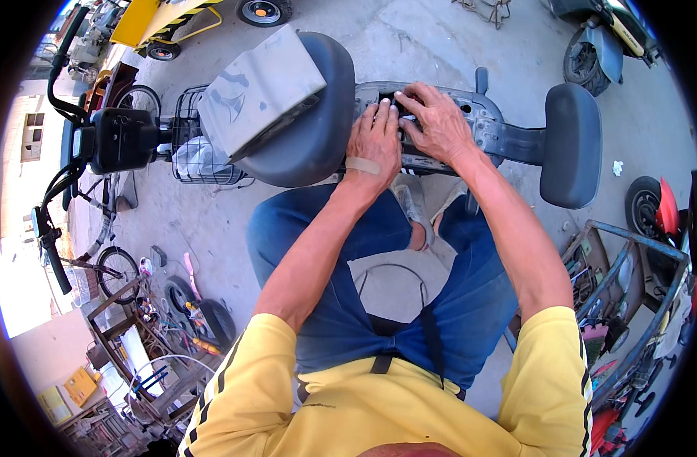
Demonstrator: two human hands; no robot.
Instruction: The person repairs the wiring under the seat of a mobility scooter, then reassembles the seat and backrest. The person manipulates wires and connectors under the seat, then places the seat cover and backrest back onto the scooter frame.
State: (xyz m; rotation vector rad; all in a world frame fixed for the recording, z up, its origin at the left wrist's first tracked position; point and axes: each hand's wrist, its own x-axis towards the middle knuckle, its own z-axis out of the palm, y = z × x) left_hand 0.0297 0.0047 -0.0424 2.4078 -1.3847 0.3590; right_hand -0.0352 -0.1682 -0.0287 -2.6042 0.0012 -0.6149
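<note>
My left hand point(373, 141), with a beige plaster at the wrist, rests over the near part of the scooter's exposed seat compartment point(470, 126), fingers stretched toward its dark opening. My right hand point(436, 122) is just to its right, fingers bent into that opening; what they grip is hidden. Left of both hands is a black cushioned seat point(287, 164), with a dusty grey panel point(253, 87) lying tilted on it. At the right end of the scooter is a small black backrest point(569, 145).
Handlebars point(123, 141) and a wire basket point(184, 171) are at left. A yellow cart point(135, 23) stands behind. Bicycles and loose parts point(196, 312) crowd the lower left. A metal rack point(623, 320) is at lower right, another scooter point(600, 53) at upper right. My bent legs are below the scooter.
</note>
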